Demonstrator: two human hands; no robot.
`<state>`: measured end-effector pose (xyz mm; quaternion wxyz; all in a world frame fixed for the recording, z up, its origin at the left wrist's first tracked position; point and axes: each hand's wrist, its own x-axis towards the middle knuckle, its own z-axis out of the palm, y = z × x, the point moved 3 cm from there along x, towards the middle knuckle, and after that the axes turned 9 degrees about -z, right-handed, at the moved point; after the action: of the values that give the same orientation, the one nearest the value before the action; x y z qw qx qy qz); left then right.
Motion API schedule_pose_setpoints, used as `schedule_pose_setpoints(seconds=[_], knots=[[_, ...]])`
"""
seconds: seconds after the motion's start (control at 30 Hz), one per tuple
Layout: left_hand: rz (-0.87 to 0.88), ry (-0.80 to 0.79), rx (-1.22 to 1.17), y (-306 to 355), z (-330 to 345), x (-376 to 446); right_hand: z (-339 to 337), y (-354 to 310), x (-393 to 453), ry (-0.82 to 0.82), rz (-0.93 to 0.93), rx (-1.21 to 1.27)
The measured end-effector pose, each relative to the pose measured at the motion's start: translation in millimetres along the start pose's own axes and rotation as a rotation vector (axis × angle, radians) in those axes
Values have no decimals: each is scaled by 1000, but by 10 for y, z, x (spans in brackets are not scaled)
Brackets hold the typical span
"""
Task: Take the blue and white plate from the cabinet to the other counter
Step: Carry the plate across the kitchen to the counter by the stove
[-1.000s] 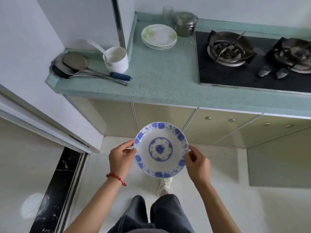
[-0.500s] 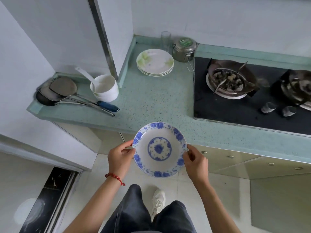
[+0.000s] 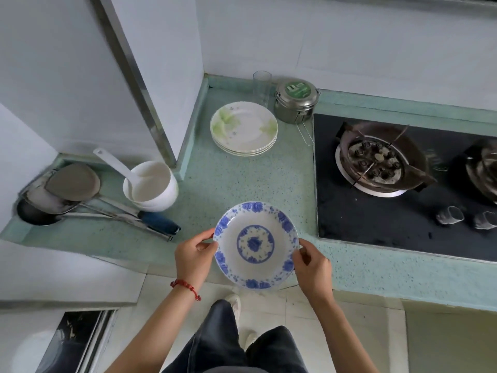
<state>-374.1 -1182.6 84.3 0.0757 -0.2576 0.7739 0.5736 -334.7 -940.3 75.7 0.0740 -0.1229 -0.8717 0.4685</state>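
Observation:
The blue and white plate (image 3: 256,244) has a blue flower rim and a blue medallion in its middle. I hold it level over the front edge of the green speckled counter (image 3: 242,184). My left hand (image 3: 194,255) grips its left rim, thumb on top. On the opposite rim sits my right hand (image 3: 313,267), gripping the same way. A red bead bracelet is on my left wrist.
A stack of white plates with green flowers (image 3: 244,128) sits at the back beside a glass (image 3: 261,86) and a steel tin (image 3: 295,102). A white bowl with a ladle (image 3: 150,185) and metal spatulas (image 3: 70,192) lie left. A black gas hob (image 3: 403,189) fills the right.
I have stepped closer to the counter. The plate, held in both hands, has moved from over the floor to over the counter's front edge.

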Motion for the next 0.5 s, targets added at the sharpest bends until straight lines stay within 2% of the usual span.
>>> schedule_pose_setpoints(seconds=[0.27,0.5], knots=[[-20,-50,46,233,190,656,248,-18,599,-18,39,-28],[-66,-10,50,270,345,1038,398,60,983,-55,92,-38]])
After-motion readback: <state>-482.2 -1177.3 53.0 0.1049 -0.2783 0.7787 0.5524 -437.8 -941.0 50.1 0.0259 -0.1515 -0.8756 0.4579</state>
